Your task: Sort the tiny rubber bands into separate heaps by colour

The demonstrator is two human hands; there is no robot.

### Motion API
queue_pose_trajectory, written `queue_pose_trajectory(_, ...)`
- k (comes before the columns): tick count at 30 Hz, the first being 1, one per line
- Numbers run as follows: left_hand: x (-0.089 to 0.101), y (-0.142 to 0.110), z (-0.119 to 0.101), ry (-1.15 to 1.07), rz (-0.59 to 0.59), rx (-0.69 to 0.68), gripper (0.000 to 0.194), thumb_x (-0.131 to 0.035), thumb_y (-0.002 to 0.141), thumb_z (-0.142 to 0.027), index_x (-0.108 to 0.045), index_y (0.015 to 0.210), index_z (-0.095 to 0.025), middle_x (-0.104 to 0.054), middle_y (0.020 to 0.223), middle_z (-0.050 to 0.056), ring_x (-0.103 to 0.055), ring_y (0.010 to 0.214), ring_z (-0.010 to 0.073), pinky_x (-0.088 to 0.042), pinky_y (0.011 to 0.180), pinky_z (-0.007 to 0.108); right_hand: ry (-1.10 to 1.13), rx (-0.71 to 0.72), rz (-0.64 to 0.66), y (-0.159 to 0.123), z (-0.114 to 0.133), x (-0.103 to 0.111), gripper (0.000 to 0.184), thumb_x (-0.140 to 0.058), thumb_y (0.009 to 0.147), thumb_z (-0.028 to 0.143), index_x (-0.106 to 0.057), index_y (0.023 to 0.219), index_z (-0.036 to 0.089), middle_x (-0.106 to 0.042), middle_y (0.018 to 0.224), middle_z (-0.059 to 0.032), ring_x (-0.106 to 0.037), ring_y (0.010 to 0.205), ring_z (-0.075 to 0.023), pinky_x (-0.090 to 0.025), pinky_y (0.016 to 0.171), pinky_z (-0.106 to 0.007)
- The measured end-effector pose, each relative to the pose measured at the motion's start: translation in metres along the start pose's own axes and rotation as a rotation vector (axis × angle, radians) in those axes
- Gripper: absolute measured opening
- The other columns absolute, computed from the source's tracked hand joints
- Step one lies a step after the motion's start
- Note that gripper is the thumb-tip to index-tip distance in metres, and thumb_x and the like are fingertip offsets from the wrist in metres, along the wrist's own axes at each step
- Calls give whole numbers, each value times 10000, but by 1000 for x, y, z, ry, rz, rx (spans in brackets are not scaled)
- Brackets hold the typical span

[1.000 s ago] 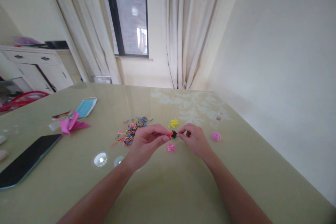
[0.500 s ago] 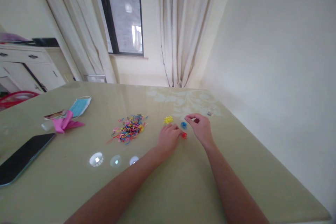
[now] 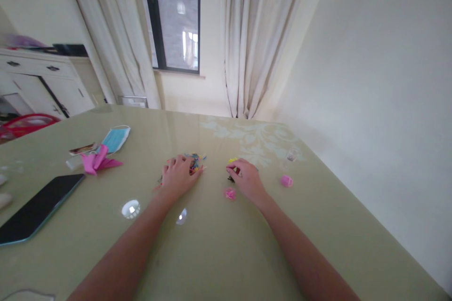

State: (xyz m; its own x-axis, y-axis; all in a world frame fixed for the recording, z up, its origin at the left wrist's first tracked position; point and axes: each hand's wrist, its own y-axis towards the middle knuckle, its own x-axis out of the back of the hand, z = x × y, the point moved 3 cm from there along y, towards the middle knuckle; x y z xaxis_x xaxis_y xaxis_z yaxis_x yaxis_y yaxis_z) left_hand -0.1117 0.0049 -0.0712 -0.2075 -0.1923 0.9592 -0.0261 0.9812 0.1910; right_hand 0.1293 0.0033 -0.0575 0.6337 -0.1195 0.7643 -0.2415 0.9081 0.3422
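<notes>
My left hand lies over a mixed pile of small coloured rubber bands, its fingers spread and covering most of the pile. To the right, my right hand is closed in a pinch just above a small clump of black bands; whatever is between its fingertips is too small to make out. Some yellow bands show behind that hand, partly covered by it. A pink clump of bands sits nearer to me. Farther right lies a pink bundle, apart from both hands.
At the left of the glossy table lie a dark phone, a pink folded paper shape and a blue face mask. A small clear object is near the right edge, by the wall.
My left hand has moved left from the small clumps onto the mixed pile. My right hand has shifted left and nearer, over the black clump. The pink clump and pink bundle now show.
</notes>
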Motion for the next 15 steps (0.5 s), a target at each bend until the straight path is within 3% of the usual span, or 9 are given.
queue_pose_trajectory(4, -4, 2, -2, 2, -30, -22, 511, -542, 973, -626, -715, 1235, -223, -658, 1311, 164, -580, 1226, 394, -439, 1003, 509, -307, 70, 261, 28, 29, -26, 179, -657, 1000, 194, -806, 1100, 200, -777, 1123, -108, -711, 1043, -225, -504, 898, -311)
queue_pose_trajectory(6, -4, 2, -3, -18, -23, -31, 500, -567, 964, -613, -708, 1258, -233, -658, 1333, 156, -571, 1239, 393, -433, 1007, 516, -373, 90, 303, 40, 39, -39, 185, -677, 980, 182, -801, 1118, 192, -774, 1137, -132, -702, 1102, -263, -503, 916, -336)
queue_pose_trajectory(11, -3, 3, -5, -76, -27, -117, 338, -627, 961, -442, -727, 1241, -282, -676, 1374, 120, -549, 1268, 372, -385, 1040, 543, -424, 103, 305, 55, 50, -59, 202, -591, 997, 122, -787, 1036, 156, -766, 1102, -165, -698, 1066, -286, -494, 872, -351)
queue_pose_trajectory(15, -6, 2, -9, -82, -37, -165, 205, -621, 957, -366, -782, 1053, -282, -711, 1334, 97, -557, 1252, 359, -357, 1042, 551, -444, 69, 242, 48, 46, -44, 213, -535, 1025, 138, -745, 1058, 121, -747, 1101, -180, -682, 1042, -273, -472, 860, -343)
